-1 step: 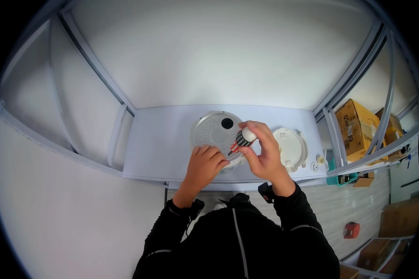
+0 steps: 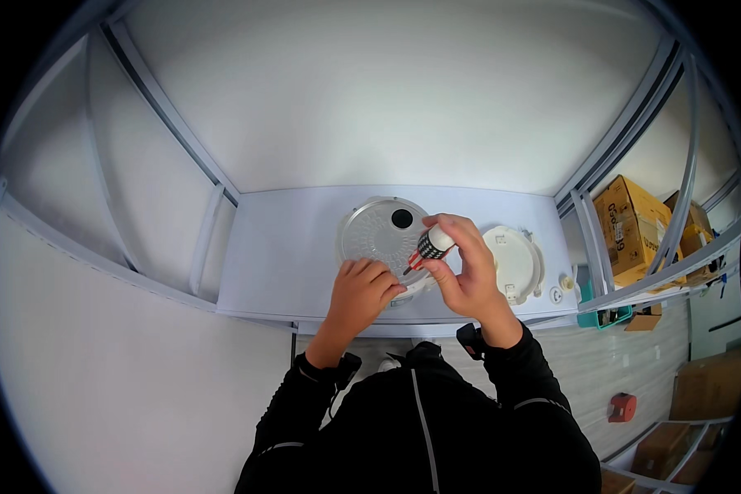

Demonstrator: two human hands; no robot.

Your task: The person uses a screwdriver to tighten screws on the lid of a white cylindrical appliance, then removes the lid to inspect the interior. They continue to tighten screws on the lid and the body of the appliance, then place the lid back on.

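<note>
A round silver metal disc with a dark circular spot on its far right part lies at the middle of the table. Bent over its near edge is my left hand, fingers close together, the index fingertip close to a screwdriver's tip. Whatever those fingers pinch is hidden. My right hand wraps round the screwdriver, which has a stubby red, black and white handle. The tool tilts down to the left, its dark tip at the near right part of the disc. Whether the tip touches a screw is too small to tell.
Right of the disc lies a round white plastic cover. Small round parts sit by the table's right edge. Grey frame posts stand at both sides. Cardboard boxes and a teal bin are off to the right; a red stool stands on the floor.
</note>
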